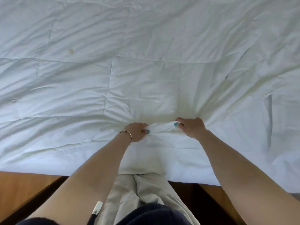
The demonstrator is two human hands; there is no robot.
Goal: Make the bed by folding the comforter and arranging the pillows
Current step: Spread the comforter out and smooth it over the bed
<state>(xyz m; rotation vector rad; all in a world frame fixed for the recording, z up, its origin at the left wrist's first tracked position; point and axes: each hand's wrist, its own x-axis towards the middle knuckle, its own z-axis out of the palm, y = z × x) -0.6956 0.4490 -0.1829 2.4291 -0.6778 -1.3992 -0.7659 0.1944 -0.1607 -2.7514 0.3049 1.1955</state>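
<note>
Comforter lies spread flat on bed, extending away from person. Left hand and right hand each grip one bunched ridge between them, side by side, equally near.

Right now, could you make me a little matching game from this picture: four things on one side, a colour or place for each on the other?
Things:
1. comforter
2. bracelet
3. floor
4. fingernails

Descriptions:
A. teal
B. white, bunched between both hands
C. on the left wrist
D. orange-brown, below the bed edge

Pairs: 1-B, 2-C, 3-D, 4-A. The left hand and right hand both grip the same fold.
</note>
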